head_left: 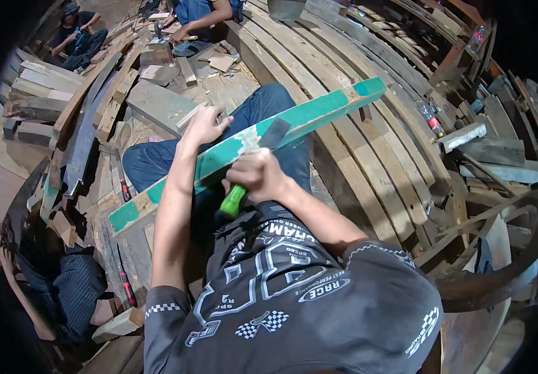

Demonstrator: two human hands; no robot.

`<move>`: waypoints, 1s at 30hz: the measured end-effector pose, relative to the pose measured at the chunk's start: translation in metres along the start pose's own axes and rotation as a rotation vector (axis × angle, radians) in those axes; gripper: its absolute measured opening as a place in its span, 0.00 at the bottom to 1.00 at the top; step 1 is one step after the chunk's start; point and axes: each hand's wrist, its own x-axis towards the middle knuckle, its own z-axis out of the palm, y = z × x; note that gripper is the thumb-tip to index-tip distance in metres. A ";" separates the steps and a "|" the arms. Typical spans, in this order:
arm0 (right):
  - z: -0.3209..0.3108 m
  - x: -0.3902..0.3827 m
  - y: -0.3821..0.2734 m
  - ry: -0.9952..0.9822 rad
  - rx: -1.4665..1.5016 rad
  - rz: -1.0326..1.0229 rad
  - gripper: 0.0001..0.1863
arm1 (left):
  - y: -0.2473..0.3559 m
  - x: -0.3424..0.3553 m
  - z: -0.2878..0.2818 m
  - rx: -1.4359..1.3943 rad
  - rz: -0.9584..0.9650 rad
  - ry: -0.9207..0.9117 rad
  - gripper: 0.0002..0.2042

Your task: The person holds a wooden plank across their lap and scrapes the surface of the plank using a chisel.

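Note:
A long wooden board (pixel 318 112) with worn green paint lies slantwise across my lap. My right hand (pixel 256 176) is closed round the green handle of a flat-bladed scraper (pixel 274 134). The tool's dark, broad blade lies over the board's painted face, close to a bare, pale patch. My left forearm crosses the board, and my left hand (pixel 205 126) is at its far edge with the fingers curled in. Whatever those fingers grip is hidden. My legs (pixel 262 103) are folded under the board.
Long curved timbers (pixel 343 140) run along the right. Two red-and-black screwdrivers (pixel 127 288) lie at the left. Wood blocks (pixel 160 75) and scraps cover the floor ahead. Other people sit at the far side (pixel 203 19), far left (pixel 80 40) and near left (pixel 72 280). A bottle (pixel 432 121) lies at right.

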 end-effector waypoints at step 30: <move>-0.061 -0.016 0.081 0.142 -0.357 0.349 0.13 | 0.001 -0.006 0.000 -0.010 -0.027 -0.043 0.19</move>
